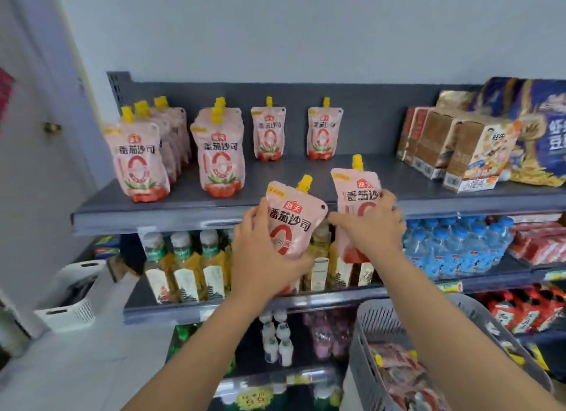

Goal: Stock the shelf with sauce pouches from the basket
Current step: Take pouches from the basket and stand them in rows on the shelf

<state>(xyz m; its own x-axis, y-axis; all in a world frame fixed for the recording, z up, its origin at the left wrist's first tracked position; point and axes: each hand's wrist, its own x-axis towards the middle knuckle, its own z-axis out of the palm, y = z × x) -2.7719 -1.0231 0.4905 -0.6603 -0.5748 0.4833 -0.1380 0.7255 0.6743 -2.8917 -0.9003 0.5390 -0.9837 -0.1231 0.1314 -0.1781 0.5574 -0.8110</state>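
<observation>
My left hand grips a pink tomato-sauce pouch with a yellow cap, held tilted in front of the top shelf's front edge. My right hand grips a second pouch, upright, just right of the first and at the shelf edge. On the top shelf stand rows of the same pouches: one row at the far left, one beside it, and single pouches further back. The grey basket at lower right holds several more pouches.
Boxed snacks and blue bags fill the top shelf's right end. Bare shelf lies between the pouches and the boxes. Below are drink bottles and water packs. A white basket sits on the floor at left.
</observation>
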